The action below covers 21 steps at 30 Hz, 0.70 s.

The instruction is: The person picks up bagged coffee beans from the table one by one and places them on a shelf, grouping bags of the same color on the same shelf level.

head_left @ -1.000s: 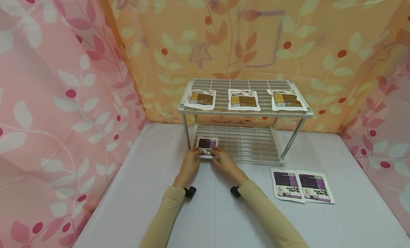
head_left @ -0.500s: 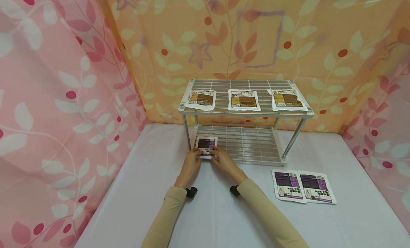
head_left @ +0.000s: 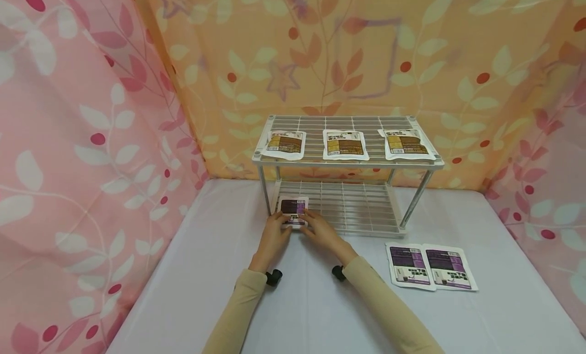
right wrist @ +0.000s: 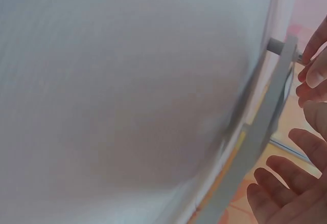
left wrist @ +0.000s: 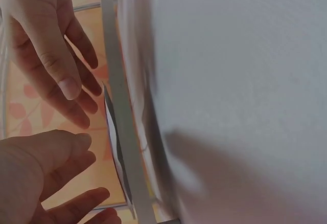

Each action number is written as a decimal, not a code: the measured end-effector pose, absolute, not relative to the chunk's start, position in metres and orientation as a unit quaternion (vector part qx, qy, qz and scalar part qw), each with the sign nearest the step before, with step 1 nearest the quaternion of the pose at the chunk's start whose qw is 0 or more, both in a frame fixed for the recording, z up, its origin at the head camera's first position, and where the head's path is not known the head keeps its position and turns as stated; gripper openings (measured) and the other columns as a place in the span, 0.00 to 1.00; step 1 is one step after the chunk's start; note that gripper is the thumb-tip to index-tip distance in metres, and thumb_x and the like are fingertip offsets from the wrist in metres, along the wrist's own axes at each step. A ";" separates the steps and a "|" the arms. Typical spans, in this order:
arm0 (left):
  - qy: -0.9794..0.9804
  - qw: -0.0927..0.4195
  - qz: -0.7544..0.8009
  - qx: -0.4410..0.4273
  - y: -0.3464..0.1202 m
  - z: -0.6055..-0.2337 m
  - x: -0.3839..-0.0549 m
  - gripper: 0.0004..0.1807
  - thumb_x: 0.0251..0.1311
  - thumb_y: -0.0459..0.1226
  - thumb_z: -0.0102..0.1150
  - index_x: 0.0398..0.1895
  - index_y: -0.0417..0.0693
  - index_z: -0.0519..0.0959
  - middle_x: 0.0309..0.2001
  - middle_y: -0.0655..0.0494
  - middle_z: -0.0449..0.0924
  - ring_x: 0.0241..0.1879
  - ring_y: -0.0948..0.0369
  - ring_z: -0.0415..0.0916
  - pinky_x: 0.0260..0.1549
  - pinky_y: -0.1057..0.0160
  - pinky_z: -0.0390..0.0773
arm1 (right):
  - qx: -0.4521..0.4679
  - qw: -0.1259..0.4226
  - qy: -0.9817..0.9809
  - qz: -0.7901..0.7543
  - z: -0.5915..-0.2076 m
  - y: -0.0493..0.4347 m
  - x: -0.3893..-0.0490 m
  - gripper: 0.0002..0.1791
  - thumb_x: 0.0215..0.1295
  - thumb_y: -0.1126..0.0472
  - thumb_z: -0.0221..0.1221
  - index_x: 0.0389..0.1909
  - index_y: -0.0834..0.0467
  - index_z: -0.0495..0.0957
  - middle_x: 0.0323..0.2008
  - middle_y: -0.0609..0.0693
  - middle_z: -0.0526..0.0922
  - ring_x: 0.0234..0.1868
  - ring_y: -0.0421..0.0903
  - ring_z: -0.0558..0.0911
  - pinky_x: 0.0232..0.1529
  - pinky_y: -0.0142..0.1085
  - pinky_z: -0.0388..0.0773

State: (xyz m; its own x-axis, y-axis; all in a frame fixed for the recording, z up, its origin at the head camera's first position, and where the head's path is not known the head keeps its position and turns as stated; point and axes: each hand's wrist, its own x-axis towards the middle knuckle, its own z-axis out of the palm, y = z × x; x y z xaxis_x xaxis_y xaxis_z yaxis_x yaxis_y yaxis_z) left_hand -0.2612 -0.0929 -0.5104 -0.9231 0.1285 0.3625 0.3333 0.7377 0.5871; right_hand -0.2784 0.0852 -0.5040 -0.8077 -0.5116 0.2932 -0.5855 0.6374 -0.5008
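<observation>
Purple-labelled pouch (head_left: 293, 206) is lying on the wire rack's (head_left: 320, 163) lower shelf (head_left: 352, 232), left end. Your left hand (head_left: 272, 236) and right hand (head_left: 324, 234) are flanking it at the rack's front, fingers loosely open, gripping nothing; can't tell if fingertips are touching. Brown-labelled pouches (head_left: 345, 145) are lying on top; two purple ones (head_left: 410, 266) are lying before the rack's right end.
</observation>
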 end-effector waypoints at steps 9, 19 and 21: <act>-0.914 0.174 -0.332 -0.156 -0.083 -0.508 -0.259 0.17 0.55 0.34 0.61 0.49 0.40 0.79 0.56 0.38 0.72 0.60 0.42 0.65 0.57 0.42 0.66 | 0.309 0.093 -0.904 0.280 -0.506 0.097 -0.276 0.22 0.63 0.59 0.58 0.56 0.63 0.73 0.59 0.68 0.68 0.62 0.63 0.66 0.62 0.55 0.62; -0.894 0.171 -0.362 -0.201 -0.069 -0.508 -0.258 0.19 0.56 0.33 0.61 0.52 0.40 0.76 0.55 0.40 0.73 0.61 0.43 0.64 0.58 0.46 0.67 | 0.306 0.109 -0.896 0.303 -0.502 0.121 -0.269 0.24 0.61 0.57 0.60 0.58 0.61 0.72 0.59 0.64 0.70 0.61 0.61 0.67 0.59 0.56 0.66; -0.891 0.161 -0.369 -0.208 -0.065 -0.507 -0.257 0.19 0.56 0.33 0.60 0.53 0.40 0.76 0.55 0.40 0.73 0.61 0.43 0.64 0.58 0.45 0.67 | 0.303 0.115 -0.897 0.300 -0.502 0.126 -0.267 0.24 0.61 0.57 0.59 0.58 0.60 0.72 0.59 0.64 0.70 0.61 0.61 0.68 0.57 0.56 0.67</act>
